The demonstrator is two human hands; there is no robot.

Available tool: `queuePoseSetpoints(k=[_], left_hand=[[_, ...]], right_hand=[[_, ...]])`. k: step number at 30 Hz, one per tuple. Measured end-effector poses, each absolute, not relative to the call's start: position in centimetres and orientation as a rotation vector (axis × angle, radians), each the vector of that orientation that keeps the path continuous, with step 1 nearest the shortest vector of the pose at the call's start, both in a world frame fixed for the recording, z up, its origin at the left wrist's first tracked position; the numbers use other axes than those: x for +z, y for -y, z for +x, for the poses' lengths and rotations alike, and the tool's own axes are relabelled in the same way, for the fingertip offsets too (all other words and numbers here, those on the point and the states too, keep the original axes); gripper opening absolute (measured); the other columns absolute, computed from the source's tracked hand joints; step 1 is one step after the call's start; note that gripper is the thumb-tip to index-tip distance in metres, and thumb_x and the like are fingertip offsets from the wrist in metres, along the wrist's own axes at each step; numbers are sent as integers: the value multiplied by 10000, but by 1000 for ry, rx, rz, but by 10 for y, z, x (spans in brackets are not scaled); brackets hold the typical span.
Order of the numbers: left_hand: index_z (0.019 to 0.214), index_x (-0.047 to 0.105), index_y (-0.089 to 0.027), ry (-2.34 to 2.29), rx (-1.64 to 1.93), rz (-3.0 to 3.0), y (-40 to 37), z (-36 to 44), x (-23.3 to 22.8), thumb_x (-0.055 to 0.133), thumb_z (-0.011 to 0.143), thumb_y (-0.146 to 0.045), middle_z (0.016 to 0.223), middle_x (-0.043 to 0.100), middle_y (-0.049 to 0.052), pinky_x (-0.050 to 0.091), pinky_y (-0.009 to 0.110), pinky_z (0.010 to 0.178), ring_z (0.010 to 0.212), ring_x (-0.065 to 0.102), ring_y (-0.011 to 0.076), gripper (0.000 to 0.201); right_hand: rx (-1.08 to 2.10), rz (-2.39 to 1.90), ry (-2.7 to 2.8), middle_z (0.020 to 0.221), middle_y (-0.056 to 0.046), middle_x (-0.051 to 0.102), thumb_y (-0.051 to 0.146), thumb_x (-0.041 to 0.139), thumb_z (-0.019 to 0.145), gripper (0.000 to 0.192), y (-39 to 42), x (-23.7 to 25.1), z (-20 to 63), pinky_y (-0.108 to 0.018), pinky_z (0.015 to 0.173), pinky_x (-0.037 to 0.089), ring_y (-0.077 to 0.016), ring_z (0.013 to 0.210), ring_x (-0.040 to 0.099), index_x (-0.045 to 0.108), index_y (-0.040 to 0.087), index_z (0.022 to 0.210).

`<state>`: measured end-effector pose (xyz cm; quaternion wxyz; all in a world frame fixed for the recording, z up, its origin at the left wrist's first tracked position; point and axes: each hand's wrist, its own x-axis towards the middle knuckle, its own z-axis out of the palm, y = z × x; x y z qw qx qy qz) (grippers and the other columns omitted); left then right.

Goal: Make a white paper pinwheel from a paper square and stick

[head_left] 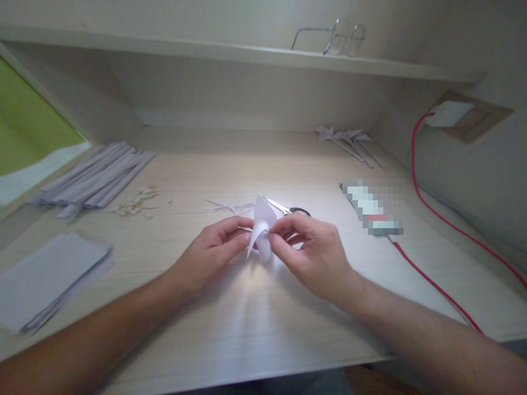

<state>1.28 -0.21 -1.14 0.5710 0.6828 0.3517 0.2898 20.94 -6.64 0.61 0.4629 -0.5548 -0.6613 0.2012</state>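
Both hands meet over the middle of the surface (255,307), each pinching a small folded white paper piece (262,227) between thumb and fingertips. The left hand (208,255) grips it from the left edge, the right hand (315,252) from the right, fingers curled in close. The paper piece is held just above the surface, its long axis nearly upright and slightly tilted, with the broad, flared end up and away from the person and a narrower point hanging down toward them.

Just behind the hands lie scissors (288,208), blades pointing left, and a few thin paper strips (228,207). Farther left sit small paper scraps (135,203), a bundle of rolled paper sticks (99,178) and a stack of flat sheets (49,277). At the far right lie finished paper flowers (348,141) on stems. A red cable (432,282) runs along the right side. Eyeglasses (335,38) rest on the shelf (206,52) above.
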Motion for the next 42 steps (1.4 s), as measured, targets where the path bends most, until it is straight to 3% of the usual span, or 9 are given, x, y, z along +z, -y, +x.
queuePoseSetpoints(k=[4,15,42], left_hand=[[1138,729,-242,-815,642,1656,1,12,-11,606,965,-333,1145,721,47,455,346,947,1056,650,227,231],[1080,740,-224,-807,636,1641,3,15,-8,610,962,-358,997,739,24,460,306,881,965,655,208,221],[990,723,-206,-872,657,1746,6,16,-6,600,957,-321,935,725,17,462,287,821,901,649,196,172]], right_hand=[[474,-1344,1667,786,3,739,87,693,816,117,67,7,210,-238,646,521,-129,703,682,751,174,868],[425,-1358,1730,832,-24,746,127,658,838,121,67,5,213,-285,677,535,-166,738,683,743,193,892],[525,-1360,1712,843,-25,739,107,631,839,147,65,1,213,-286,691,526,-165,759,682,736,191,900]])
